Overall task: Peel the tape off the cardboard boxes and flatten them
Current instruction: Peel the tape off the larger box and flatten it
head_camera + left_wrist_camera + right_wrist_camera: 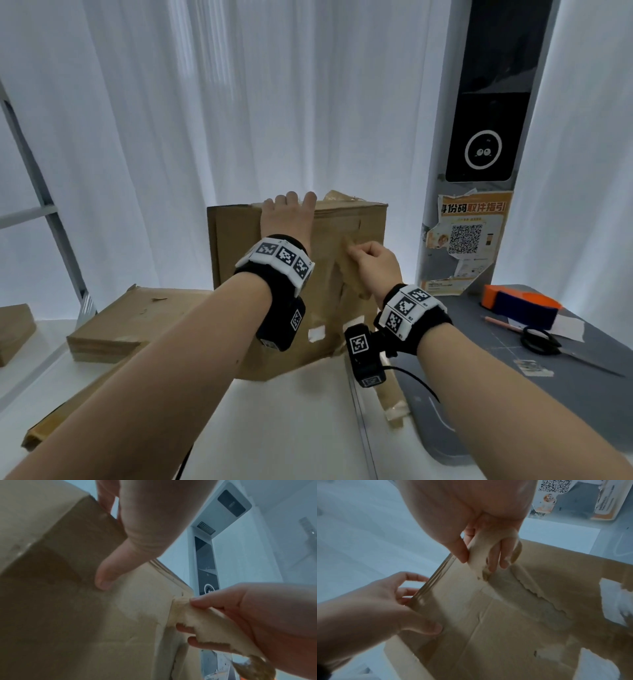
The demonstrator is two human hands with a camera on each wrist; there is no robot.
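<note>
A brown cardboard box point(239, 260) stands on its side on the white table, its taped face towards me. My left hand point(291, 205) grips the box's top edge, fingers curled over it and thumb point(106, 577) pressed on the face. My right hand point(356, 251) pinches a strip of brown tape point(214, 626) partly peeled from the middle seam. In the right wrist view the tape strip point(477, 555) runs between thumb and fingers, with a torn, rough band of the box point(530, 595) beside it. The left hand point(385, 601) holds the box edge there too.
Flattened cardboard point(130, 318) lies stacked at the left. A loose tape strip point(394, 407) lies by the grey mat point(479, 383). Scissors point(548, 342), a pencil point(500, 322) and an orange and blue block point(520, 305) sit at the right. A grey kiosk pillar point(479, 137) stands behind.
</note>
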